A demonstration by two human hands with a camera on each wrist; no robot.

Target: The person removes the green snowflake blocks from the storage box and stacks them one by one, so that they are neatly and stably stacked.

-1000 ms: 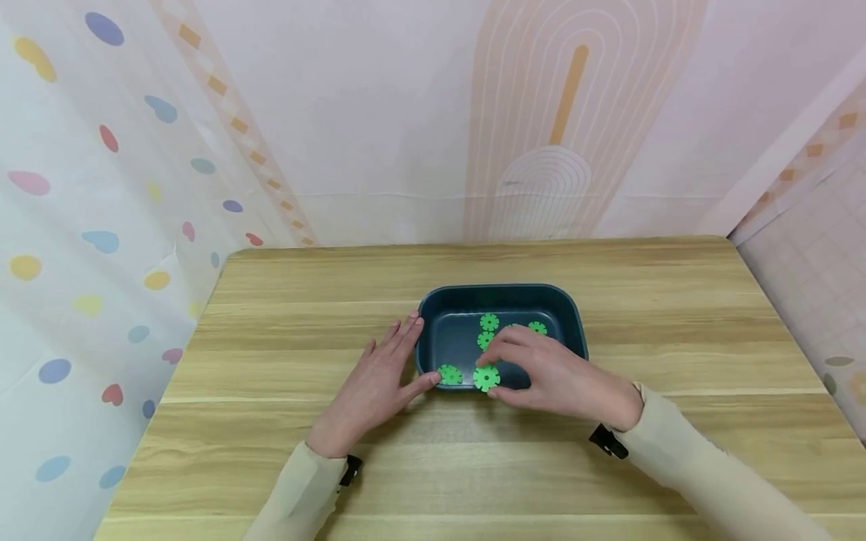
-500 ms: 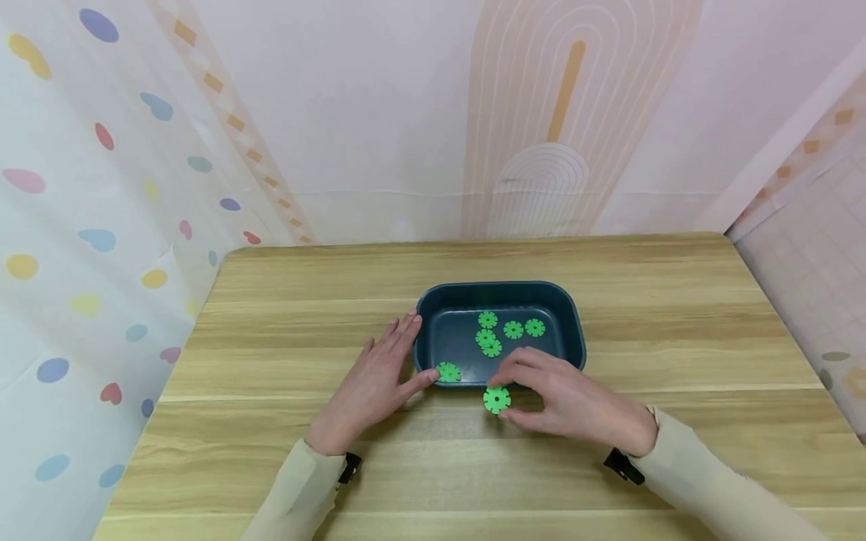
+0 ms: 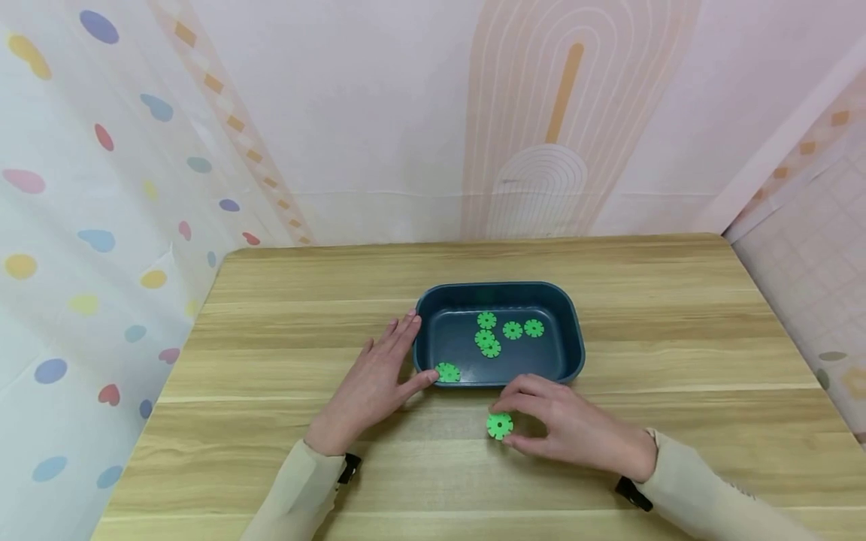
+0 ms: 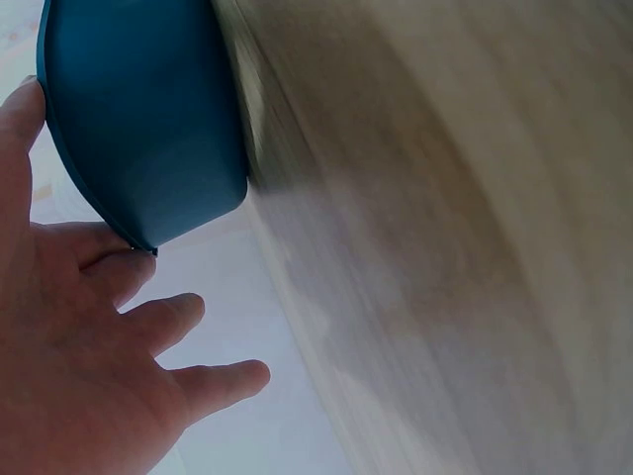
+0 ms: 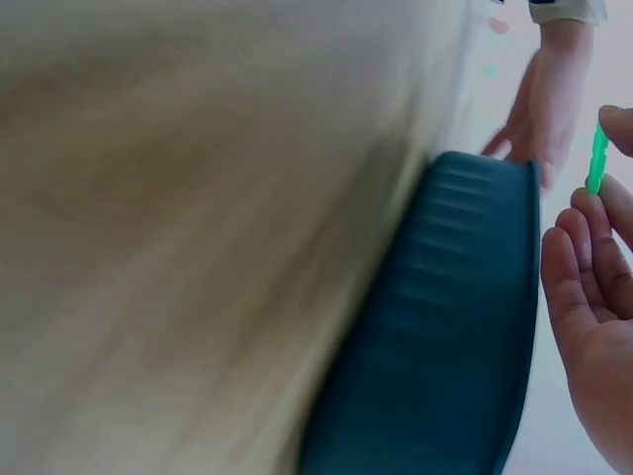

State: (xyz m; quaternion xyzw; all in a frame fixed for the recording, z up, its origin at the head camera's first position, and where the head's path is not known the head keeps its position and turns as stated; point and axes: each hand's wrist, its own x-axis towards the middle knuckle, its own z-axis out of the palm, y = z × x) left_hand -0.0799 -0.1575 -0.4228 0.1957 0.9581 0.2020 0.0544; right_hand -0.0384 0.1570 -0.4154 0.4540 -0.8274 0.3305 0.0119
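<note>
A dark teal rectangular tray (image 3: 575,330) lies on the wooden table, with several green notched discs (image 3: 513,330) inside it. My left hand (image 3: 372,387) rests against the tray's left end, thumb at the near left corner and fingertips on the rim; its fingers are spread and fairly straight in the left wrist view. Between thumb and fingertips, my right hand (image 3: 568,424) pinches one green notched disc (image 3: 500,426) by its edges, in front of the tray's near side. The right wrist view shows that pinched disc (image 5: 597,160) edge-on, higher than the tray's rim.
Two overlapping green discs (image 3: 448,373) lie in the tray's near left corner beside the left thumb. The wooden table (image 3: 304,300) extends to a patterned cloth backdrop (image 3: 379,120) behind and at the left.
My right hand has lifted a green disc out over the tray's near rim and carried it toward the front of the table. The left hand stays at the tray's left end.
</note>
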